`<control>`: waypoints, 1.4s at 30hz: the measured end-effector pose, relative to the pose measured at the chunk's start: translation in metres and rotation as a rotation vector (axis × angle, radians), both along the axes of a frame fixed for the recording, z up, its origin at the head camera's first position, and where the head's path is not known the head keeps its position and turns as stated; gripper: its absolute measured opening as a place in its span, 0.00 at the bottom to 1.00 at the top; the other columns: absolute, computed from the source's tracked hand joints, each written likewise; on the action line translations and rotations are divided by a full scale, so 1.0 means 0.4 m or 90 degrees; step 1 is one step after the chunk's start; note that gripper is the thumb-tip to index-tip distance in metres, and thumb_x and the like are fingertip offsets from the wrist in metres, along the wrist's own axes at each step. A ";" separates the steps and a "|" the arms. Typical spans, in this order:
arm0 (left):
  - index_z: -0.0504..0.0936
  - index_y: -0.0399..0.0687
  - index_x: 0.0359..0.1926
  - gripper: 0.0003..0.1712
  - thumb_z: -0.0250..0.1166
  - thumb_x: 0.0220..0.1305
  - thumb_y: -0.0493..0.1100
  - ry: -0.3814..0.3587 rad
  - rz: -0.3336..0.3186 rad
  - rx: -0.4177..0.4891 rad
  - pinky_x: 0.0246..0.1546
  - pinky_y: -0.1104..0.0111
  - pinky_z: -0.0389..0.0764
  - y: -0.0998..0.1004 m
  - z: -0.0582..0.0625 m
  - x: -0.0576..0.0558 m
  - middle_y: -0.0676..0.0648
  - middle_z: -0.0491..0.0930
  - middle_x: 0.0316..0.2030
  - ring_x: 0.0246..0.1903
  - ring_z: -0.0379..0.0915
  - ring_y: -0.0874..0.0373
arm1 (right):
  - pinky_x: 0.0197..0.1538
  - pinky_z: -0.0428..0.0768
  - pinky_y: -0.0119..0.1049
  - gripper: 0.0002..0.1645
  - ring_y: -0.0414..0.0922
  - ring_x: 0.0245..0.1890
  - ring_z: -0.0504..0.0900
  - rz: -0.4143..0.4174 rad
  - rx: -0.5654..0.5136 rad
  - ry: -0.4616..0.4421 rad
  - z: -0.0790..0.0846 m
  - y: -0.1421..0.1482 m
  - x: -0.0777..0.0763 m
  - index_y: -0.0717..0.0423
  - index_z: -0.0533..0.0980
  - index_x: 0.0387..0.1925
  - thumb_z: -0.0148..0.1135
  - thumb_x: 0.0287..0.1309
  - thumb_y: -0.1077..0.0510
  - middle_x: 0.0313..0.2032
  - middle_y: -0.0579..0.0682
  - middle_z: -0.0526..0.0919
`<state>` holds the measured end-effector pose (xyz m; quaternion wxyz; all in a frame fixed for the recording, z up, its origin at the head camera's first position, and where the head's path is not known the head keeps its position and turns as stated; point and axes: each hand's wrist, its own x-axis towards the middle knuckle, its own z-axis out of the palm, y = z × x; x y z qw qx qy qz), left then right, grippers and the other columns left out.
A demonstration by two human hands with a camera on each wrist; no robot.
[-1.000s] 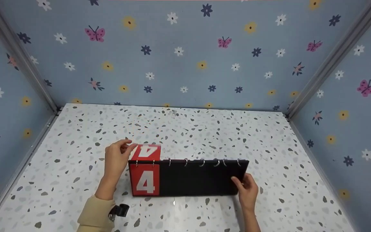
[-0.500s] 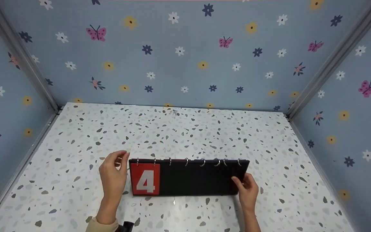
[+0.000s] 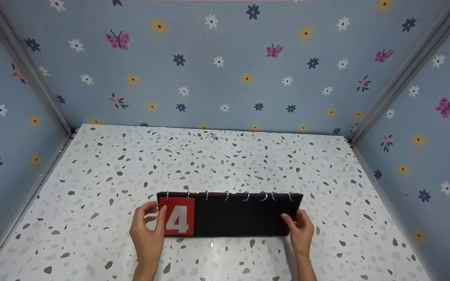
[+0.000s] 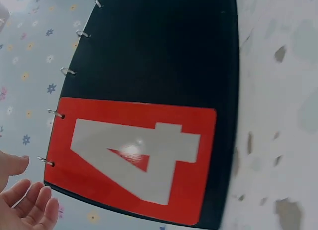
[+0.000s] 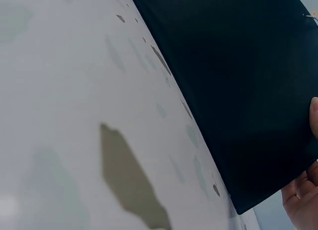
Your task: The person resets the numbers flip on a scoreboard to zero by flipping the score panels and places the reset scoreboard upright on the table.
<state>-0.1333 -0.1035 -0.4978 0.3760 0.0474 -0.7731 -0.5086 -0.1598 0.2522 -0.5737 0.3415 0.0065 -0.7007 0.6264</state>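
Observation:
A black flip scoreboard (image 3: 240,216) with metal rings along its top edge stands upright on the speckled tabletop. At its left end hangs a red number card (image 3: 190,230) showing a white 4; the rest of the front is plain black. My right hand (image 3: 301,230) grips the right end, thumb on the front and fingers behind. My left hand (image 3: 147,230) is at the left end, its thumb overlapping the red card in the head view. In the left wrist view, that hand's thumb and fingers (image 4: 36,202) are spread apart beside the board's left edge, pinching nothing.
The white speckled table (image 3: 225,164) extends behind and to both sides of the scoreboard. A blue wall (image 3: 217,78) with flowers and butterflies rises at the back, and similar panels stand left and right, joined by grey metal posts (image 3: 400,74).
A flipped-up red card behind the board's top left has gone from view. My left hand let go of it, moved down and came to the left edge. The right hand kept its grip.

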 end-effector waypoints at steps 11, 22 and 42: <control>0.72 0.48 0.45 0.28 0.72 0.42 0.49 -0.039 0.055 -0.026 0.31 0.78 0.69 -0.014 -0.265 -0.052 0.53 0.73 0.37 0.36 0.67 0.60 | 0.26 0.73 0.25 0.12 0.41 0.25 0.77 -0.025 0.042 0.000 -0.070 0.030 -0.023 0.61 0.76 0.32 0.68 0.41 0.67 0.26 0.53 0.79; 0.71 0.48 0.41 0.27 0.73 0.40 0.50 -0.106 0.107 -0.062 0.31 0.73 0.68 -0.010 -0.307 -0.078 0.54 0.71 0.34 0.34 0.66 0.64 | 0.26 0.73 0.25 0.11 0.40 0.23 0.76 -0.030 0.009 -0.037 -0.001 -0.001 0.001 0.66 0.75 0.29 0.67 0.41 0.70 0.23 0.52 0.78; 0.78 0.38 0.23 0.14 0.75 0.34 0.35 -0.103 0.075 0.016 0.26 0.77 0.67 -0.008 -0.104 -0.034 0.48 0.76 0.21 0.23 0.66 0.61 | 0.27 0.73 0.25 0.11 0.41 0.25 0.78 -0.026 0.036 -0.016 -0.037 0.015 -0.013 0.62 0.75 0.31 0.67 0.43 0.67 0.27 0.52 0.80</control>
